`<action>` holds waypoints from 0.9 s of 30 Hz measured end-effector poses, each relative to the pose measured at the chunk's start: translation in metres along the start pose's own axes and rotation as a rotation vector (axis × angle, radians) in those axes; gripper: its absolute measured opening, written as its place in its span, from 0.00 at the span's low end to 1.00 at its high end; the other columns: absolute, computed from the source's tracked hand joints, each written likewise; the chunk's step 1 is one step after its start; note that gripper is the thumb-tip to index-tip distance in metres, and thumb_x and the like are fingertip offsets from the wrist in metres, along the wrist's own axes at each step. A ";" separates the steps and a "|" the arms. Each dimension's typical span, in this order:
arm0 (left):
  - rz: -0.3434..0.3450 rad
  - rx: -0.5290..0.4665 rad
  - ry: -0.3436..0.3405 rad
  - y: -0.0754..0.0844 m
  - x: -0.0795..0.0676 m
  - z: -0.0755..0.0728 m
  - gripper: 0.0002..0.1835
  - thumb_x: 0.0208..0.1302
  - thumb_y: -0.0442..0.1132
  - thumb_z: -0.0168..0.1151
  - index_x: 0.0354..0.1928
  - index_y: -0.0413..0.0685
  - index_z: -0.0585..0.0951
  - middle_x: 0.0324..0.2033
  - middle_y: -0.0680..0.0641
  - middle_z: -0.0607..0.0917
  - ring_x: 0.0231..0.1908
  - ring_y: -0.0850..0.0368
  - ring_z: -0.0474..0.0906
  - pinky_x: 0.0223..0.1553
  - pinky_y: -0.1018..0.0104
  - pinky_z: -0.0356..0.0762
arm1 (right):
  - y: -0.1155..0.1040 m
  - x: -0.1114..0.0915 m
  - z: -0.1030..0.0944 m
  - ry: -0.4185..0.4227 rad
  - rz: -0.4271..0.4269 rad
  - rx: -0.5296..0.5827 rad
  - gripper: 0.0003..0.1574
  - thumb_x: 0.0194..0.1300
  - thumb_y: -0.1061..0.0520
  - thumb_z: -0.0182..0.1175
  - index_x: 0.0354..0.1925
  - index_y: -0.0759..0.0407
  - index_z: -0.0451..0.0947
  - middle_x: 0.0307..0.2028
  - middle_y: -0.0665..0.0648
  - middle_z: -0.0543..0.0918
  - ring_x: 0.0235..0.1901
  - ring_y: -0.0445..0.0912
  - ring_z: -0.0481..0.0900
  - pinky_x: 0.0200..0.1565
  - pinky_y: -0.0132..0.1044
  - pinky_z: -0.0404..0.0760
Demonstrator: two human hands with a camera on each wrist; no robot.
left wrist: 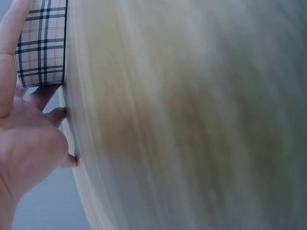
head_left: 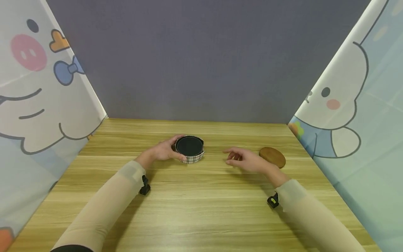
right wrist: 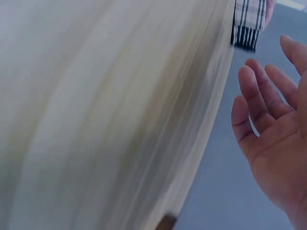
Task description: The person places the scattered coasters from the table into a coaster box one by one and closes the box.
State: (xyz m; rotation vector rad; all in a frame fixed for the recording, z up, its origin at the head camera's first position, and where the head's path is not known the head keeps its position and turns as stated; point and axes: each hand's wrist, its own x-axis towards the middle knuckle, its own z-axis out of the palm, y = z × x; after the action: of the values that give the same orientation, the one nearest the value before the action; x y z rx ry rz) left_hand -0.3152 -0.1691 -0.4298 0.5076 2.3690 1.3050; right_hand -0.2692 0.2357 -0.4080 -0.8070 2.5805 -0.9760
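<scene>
A round, low coaster holder (head_left: 192, 159) has a white-and-black plaid wall with a gap on its right side. Black-topped coasters (head_left: 189, 146) fill it, and their stacked edges show as dark and light stripes in the right wrist view. My left hand (head_left: 163, 150) grips the holder from the left, thumb along the near wall and fingers round the far side. To the right of it, my right hand (head_left: 245, 159) hovers over the table with loosely bent fingers and nothing in them. A single brown round coaster (head_left: 272, 157) lies just beyond the right wrist.
The wood-grain table (head_left: 189, 210) runs back to a grey upright panel (head_left: 201, 63). Printed cartoon sheets (head_left: 343, 115) flank it on both sides. Each wrist carries a small black camera.
</scene>
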 end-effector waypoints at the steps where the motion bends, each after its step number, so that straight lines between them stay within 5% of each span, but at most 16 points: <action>1: -0.001 -0.002 -0.001 0.000 0.000 0.000 0.64 0.59 0.49 0.87 0.90 0.62 0.53 0.81 0.35 0.67 0.79 0.34 0.67 0.81 0.33 0.56 | 0.004 -0.005 -0.005 0.013 0.001 -0.011 0.33 0.82 0.46 0.65 0.77 0.56 0.76 0.54 0.53 0.87 0.44 0.45 0.82 0.44 0.37 0.82; 7: -0.008 -0.006 0.000 0.000 0.000 -0.001 0.65 0.59 0.49 0.87 0.90 0.63 0.53 0.82 0.37 0.67 0.80 0.35 0.66 0.82 0.33 0.56 | 0.035 -0.032 -0.040 0.145 0.012 -0.082 0.24 0.81 0.52 0.66 0.70 0.54 0.84 0.62 0.59 0.87 0.52 0.48 0.83 0.50 0.39 0.82; 11: -0.010 -0.007 0.000 -0.001 0.000 -0.001 0.65 0.59 0.49 0.88 0.90 0.64 0.53 0.81 0.36 0.67 0.79 0.35 0.67 0.82 0.33 0.56 | 0.058 -0.047 -0.064 0.196 0.019 -0.098 0.22 0.81 0.58 0.64 0.68 0.59 0.84 0.68 0.66 0.82 0.61 0.60 0.83 0.58 0.54 0.84; 15: -0.015 -0.006 0.000 0.000 0.000 -0.001 0.65 0.58 0.49 0.88 0.89 0.64 0.53 0.81 0.36 0.67 0.79 0.35 0.67 0.82 0.34 0.56 | 0.083 -0.059 -0.080 0.194 0.012 -0.105 0.21 0.81 0.60 0.64 0.67 0.65 0.84 0.72 0.76 0.76 0.73 0.74 0.71 0.67 0.72 0.74; 18: -0.009 -0.001 0.000 0.000 0.001 -0.001 0.65 0.58 0.49 0.88 0.89 0.63 0.54 0.81 0.36 0.69 0.79 0.35 0.67 0.82 0.34 0.55 | 0.100 -0.067 -0.087 0.176 0.013 -0.172 0.20 0.81 0.59 0.64 0.65 0.63 0.86 0.73 0.81 0.72 0.73 0.79 0.66 0.67 0.77 0.70; 23: -0.002 0.016 0.005 0.001 0.001 -0.001 0.64 0.57 0.51 0.88 0.89 0.64 0.56 0.80 0.37 0.71 0.79 0.35 0.68 0.82 0.32 0.52 | 0.120 -0.075 -0.090 0.138 0.030 -0.273 0.20 0.81 0.55 0.64 0.66 0.54 0.87 0.71 0.83 0.73 0.69 0.81 0.70 0.63 0.72 0.74; 27: 0.003 0.024 0.003 0.001 0.001 -0.002 0.64 0.59 0.52 0.87 0.89 0.64 0.55 0.80 0.36 0.70 0.79 0.34 0.67 0.82 0.31 0.52 | 0.121 -0.077 -0.090 0.118 0.086 -0.199 0.23 0.81 0.53 0.65 0.68 0.55 0.86 0.72 0.80 0.75 0.70 0.80 0.70 0.66 0.75 0.71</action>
State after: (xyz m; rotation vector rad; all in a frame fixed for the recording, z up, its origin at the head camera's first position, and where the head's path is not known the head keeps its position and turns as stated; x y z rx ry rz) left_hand -0.3167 -0.1694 -0.4287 0.5164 2.3898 1.2805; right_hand -0.2944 0.4028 -0.4187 -0.6970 2.8228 -0.7732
